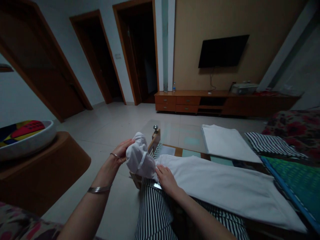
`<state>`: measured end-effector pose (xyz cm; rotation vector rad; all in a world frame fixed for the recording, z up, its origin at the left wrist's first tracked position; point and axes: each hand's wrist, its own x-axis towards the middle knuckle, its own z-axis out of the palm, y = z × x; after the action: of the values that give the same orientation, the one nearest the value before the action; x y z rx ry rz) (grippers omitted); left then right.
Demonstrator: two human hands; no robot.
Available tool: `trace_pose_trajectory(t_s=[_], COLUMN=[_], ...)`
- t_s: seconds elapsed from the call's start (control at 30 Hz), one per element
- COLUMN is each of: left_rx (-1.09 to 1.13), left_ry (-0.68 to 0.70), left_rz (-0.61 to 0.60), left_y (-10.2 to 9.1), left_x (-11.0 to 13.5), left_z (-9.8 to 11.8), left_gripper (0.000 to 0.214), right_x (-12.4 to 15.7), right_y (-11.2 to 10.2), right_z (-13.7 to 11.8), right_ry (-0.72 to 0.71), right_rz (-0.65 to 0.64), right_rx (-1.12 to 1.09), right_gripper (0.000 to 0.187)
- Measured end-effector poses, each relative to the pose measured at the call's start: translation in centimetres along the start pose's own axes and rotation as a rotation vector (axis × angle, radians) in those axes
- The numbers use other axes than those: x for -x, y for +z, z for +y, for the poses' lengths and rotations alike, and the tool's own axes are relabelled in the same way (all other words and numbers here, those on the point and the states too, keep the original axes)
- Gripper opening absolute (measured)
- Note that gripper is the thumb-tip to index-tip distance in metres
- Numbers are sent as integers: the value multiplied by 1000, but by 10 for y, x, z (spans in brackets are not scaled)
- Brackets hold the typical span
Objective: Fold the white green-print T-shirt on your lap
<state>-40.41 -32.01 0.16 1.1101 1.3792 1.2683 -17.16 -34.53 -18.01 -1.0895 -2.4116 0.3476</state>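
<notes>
A long white garment [215, 180], folded lengthwise, lies across the low table and above the striped cloth on my lap. Its left end [141, 156] is bunched up and raised past the table's edge. My left hand [122, 151] grips that bunched end from the left, with the thumb below and the fingers partly behind the cloth. My right hand [166, 178] is at the narrow gathered part, fingers curled onto the fabric. Whether the garment is trousers or something else I cannot tell for sure.
A folded white cloth [223, 141] lies at the table's far side, with a striped cloth [275, 145] and a green-blue textile [297, 186] to the right. A metal-knobbed wooden post [155, 130] rises at the table's end. At left, a white basin [30, 143] rests on a brown stand [62, 160].
</notes>
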Motion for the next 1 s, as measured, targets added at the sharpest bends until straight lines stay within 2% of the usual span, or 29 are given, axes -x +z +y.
trace_pose_trajectory(t_s=[0.1,0.2,0.27,0.37,0.43,0.5,0.6,0.7,0.77,0.87,0.93,1.0], left_rx=[129,133,25,-237,-339,-394,-462,-511,-597,-879,-1117,-1311], left_ry=[-21,-34,-41,15,53,77,140,275,409,557,599,609], left_rz=[-194,-261,-295,-332,-348,-377,-424,-428,-383,-286,-272,-291], left_y=[70,134,171,221,248,267,273,253,230,200,189,186], left_x=[3,6,8,14,22,33,50,56,52,40,35,33], left_z=[14,1,-23,-70,-101,-124,-141,-140,-136,-133,-138,-148], left_gripper=[39,39,37,33,31,33,37,34,36,40,41,44], right_x=[15,51,81,126,149,165,176,168,153,119,95,79], right_y=[-23,-44,-55,-68,-74,-79,-86,-94,-99,-102,-98,-90], right_z=[0,10,23,46,60,70,78,77,74,70,74,82], right_ry=[22,76,130,231,295,338,366,343,295,216,206,257], right_rz=[49,173,247,329,371,406,447,459,452,408,343,266], right_rx=[-88,-177,-212,-245,-254,-251,-230,-203,-167,-56,22,76], right_gripper=[42,41,38,32,29,27,30,35,37,36,41,45])
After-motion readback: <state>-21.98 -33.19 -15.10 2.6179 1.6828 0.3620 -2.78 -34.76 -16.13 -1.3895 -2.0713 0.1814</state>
